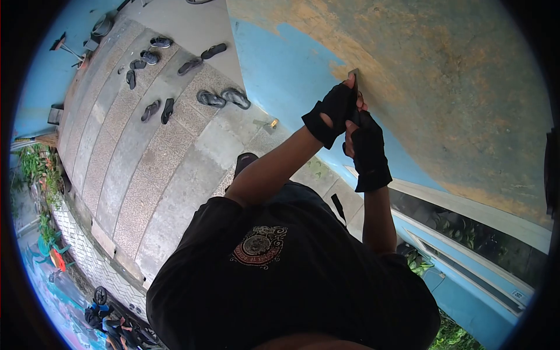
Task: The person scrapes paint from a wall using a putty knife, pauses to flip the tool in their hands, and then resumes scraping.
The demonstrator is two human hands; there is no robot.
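Observation:
Both hands wear black fingerless gloves and are raised to the wall. My left hand (337,112) is closed around a thin scraper (355,73), whose flat tip touches the wall near the border of the paint. Just below it, my right hand (368,147) is closed at the lower end of the same tool, mostly hiding the handle. The wall (443,87) shows a large bare grey and brown patch, with light blue paint (274,64) along its edge.
Several sandals and shoes (211,98) lie on the tiled floor (169,192). A window ledge (466,213) is at the right. Plants (36,166) line the far left, and a parked motorcycle (100,296) is at the lower left.

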